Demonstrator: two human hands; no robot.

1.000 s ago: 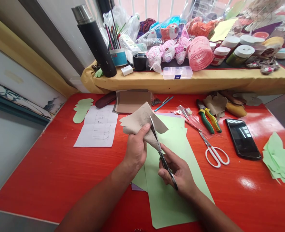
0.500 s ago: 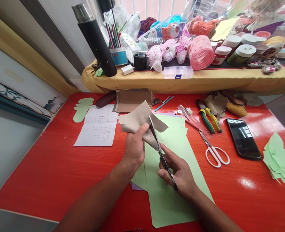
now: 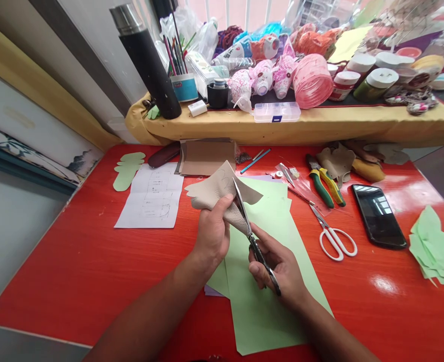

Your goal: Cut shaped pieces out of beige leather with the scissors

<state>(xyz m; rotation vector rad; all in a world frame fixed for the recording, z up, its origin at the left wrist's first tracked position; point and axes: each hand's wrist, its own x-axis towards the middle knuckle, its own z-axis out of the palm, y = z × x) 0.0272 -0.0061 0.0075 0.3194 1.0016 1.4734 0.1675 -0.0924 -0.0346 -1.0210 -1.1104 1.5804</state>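
My left hand (image 3: 215, 229) pinches a piece of beige leather (image 3: 211, 186) between thumb and fingers, the thumb lying on its upper face. One edge of the leather is scalloped, and a faint curved line is drawn near its top corner. In my right hand (image 3: 276, 264) is a pair of scissors (image 3: 257, 256) with dark handles, the fingers in and around the loops. The scissor blades lie along the leather, pointing up and away, slightly apart, with the leather between them. Sheets of light green paper (image 3: 272, 301) lie under both hands.
On the red table (image 3: 94, 261) lie a drawn paper pattern (image 3: 150, 201), brown sheets (image 3: 208, 157), white-handled scissors (image 3: 337, 244), pliers (image 3: 326, 183), a phone (image 3: 379, 216) and green paper scraps (image 3: 436, 246). Behind, a ledge (image 3: 222, 131) holds a black flask (image 3: 148, 70) and several jars.
My left hand and the leather have shifted slightly right and a little down. The scissors have moved slightly with my right hand, their handles a bit farther right. Both grips stay the same.
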